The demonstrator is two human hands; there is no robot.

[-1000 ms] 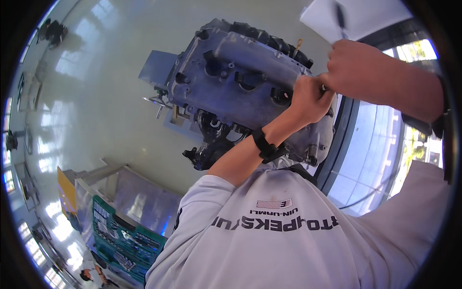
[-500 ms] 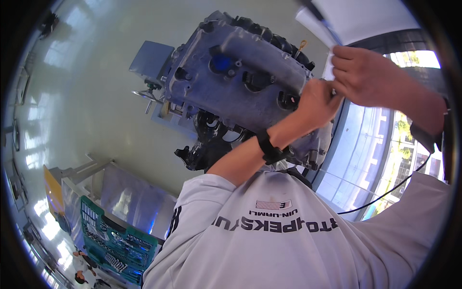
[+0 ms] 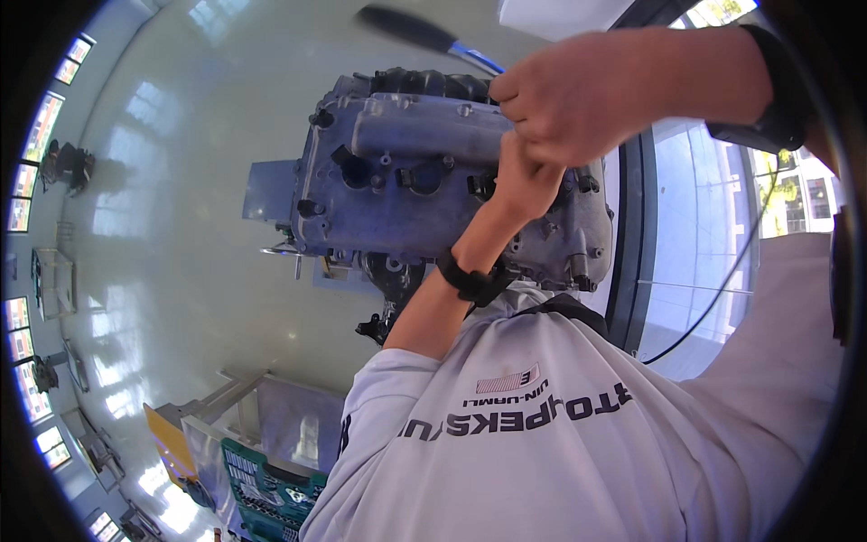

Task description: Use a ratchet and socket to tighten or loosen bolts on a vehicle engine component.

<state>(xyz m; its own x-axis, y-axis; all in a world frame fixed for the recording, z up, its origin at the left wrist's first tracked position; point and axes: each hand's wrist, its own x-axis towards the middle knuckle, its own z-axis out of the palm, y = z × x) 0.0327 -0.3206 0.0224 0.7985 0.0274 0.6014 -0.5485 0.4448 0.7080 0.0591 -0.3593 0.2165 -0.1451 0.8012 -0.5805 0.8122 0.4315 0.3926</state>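
Observation:
My right hand [image 3: 587, 95] is closed around the metal shank of a black-handled tool [image 3: 406, 27]; its handle sticks out to the far left, blurred. The head end is hidden in the hand, so its exact kind does not show. My left hand [image 3: 526, 181] is closed just below, its fingertips meeting the right hand's underside. Whatever it may pinch is covered. Both hands are above the right part of a grey engine [image 3: 379, 212] with a metal valve cover and round dark openings along it.
A blue-grey box [image 3: 271, 190] and a handwheel [image 3: 282, 250] stand at the engine's left. An open green tool case [image 3: 271, 483] with sockets lies at the lower left, by a metal table [image 3: 293, 411]. A black cable [image 3: 704, 316] hangs at the right.
The view has swung, so the engine sits straighter. Both hands show further left over the engine, still together. The black-handled tool now points left and shows more of its handle.

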